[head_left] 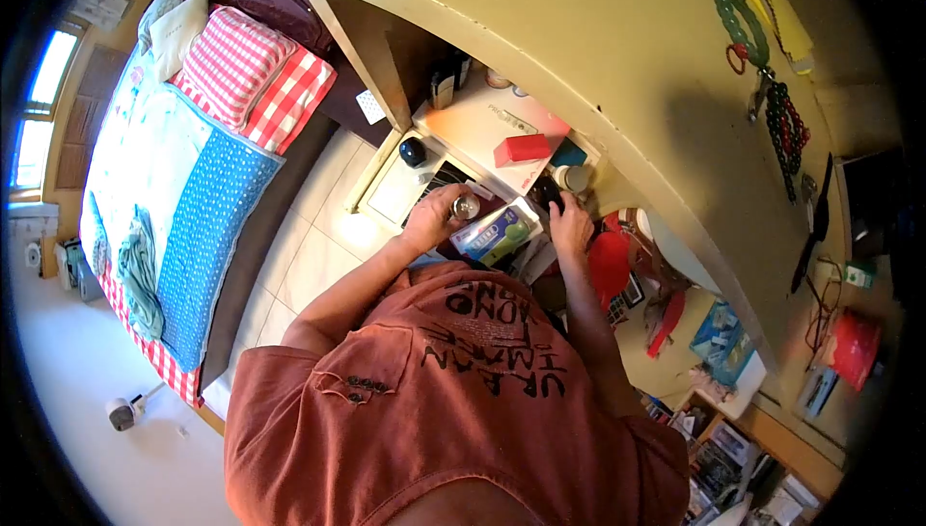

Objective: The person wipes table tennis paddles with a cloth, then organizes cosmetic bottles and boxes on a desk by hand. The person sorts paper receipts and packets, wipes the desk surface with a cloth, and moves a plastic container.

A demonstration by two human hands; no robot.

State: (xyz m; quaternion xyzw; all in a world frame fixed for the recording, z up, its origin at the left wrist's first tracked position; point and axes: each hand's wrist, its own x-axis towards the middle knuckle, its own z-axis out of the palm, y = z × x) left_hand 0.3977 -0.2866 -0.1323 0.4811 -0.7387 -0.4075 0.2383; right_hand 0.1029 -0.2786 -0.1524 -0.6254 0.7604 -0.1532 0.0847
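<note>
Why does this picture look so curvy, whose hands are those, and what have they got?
They're a person's own two bare hands; there's no robot. One camera on their head looks forward and down, so you see their rust-coloured shirt from above, with dark, rounded edges around the view. The left hand holds a small round, shiny thing. The right hand is at a dark thing, but its grip is unclear. Between them is a blue-and-green packet. Beyond, a red box lies on a pale pinkish surface.

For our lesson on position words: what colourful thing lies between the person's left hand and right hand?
In the head view, a blue, white and green packet lies between the left hand and the right hand.
</note>
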